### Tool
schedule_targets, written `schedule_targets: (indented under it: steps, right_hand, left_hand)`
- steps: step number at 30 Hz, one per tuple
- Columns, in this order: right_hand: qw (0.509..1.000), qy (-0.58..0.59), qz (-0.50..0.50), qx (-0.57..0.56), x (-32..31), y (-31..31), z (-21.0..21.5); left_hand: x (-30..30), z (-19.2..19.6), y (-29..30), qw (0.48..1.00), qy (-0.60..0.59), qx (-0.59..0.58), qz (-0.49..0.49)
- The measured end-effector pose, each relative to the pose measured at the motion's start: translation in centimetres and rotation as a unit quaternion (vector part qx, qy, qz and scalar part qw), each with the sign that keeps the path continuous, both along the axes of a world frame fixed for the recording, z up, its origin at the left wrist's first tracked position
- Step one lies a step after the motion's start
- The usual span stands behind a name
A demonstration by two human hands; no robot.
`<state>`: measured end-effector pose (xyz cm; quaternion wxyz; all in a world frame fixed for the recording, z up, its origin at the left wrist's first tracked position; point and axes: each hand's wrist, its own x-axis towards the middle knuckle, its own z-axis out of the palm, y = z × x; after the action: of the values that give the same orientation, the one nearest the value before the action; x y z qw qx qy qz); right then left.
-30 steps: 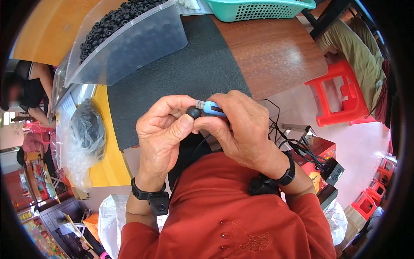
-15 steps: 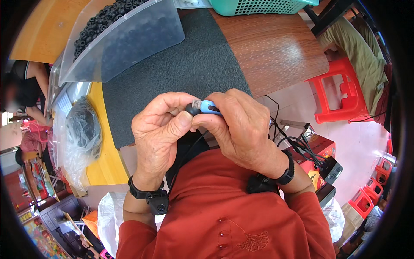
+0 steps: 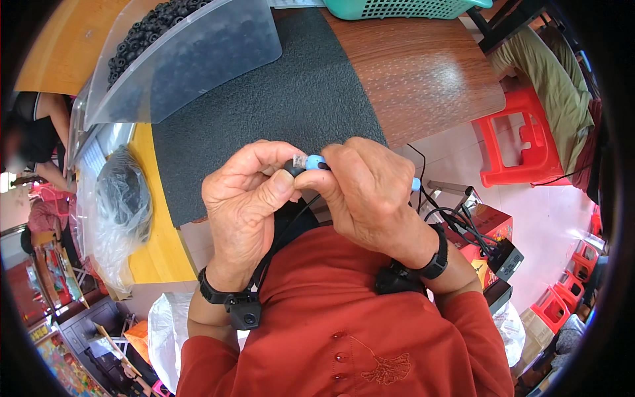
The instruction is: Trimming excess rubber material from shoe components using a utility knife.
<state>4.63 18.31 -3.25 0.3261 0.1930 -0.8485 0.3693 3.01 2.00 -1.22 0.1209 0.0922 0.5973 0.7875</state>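
Observation:
In front of my chest, my left hand [image 3: 248, 192] pinches a small round black rubber part [image 3: 293, 168] between thumb and fingers. My right hand [image 3: 370, 188] is wrapped round a slim blue utility knife [image 3: 316, 162], whose rear end shows past the far side of the fist. Its short pale tip meets the black part, right by my left thumb and fingertips. How the edge lies against the rubber is too small to tell. Above my hands a clear plastic bin [image 3: 218, 59] holds many similar black parts.
A dark textured mat [image 3: 278, 99] covers part of the brown wooden table [image 3: 423, 66]. A green basket [image 3: 410, 8] stands at the far edge. On the left lies a clear bag [image 3: 122, 198] with dark contents. A red stool [image 3: 522, 139], cables and a seated person are to the right.
My right hand has shifted slightly along the knife, so less of the blue body shows in front and its rear end now sticks out. My left hand keeps its pinch.

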Motion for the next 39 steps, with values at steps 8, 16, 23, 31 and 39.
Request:
schedule_targets:
  steps: [8, 16, 23, 31, 39]
  right_hand:
    - [0.991, -0.042, -0.001, -0.125, -0.3, 0.0, -0.1]
    - [0.988, -0.082, -0.060, -0.118, -1.7, 0.9, -1.8]
    - [0.989, -0.103, -0.059, -0.084, -1.9, 0.0, -1.8]
    - [0.990, -0.125, -0.047, -0.055, -2.1, 0.4, -2.0]
    - [0.986, -0.153, -0.036, -0.055, -2.3, 0.8, -1.7]
  left_hand:
    - [-0.5, -0.2, 0.5, 0.999, -0.008, 0.025, 0.021]
    - [-1.9, 0.8, 1.1, 0.998, 0.028, -0.050, 0.003]
    - [-7.2, 6.3, 5.5, 0.985, 0.091, -0.146, -0.029]
    - [-15.9, 6.2, 12.6, 0.877, 0.377, -0.284, 0.093]
    - [-18.2, 10.9, -1.0, 0.851, 0.336, -0.401, 0.058]
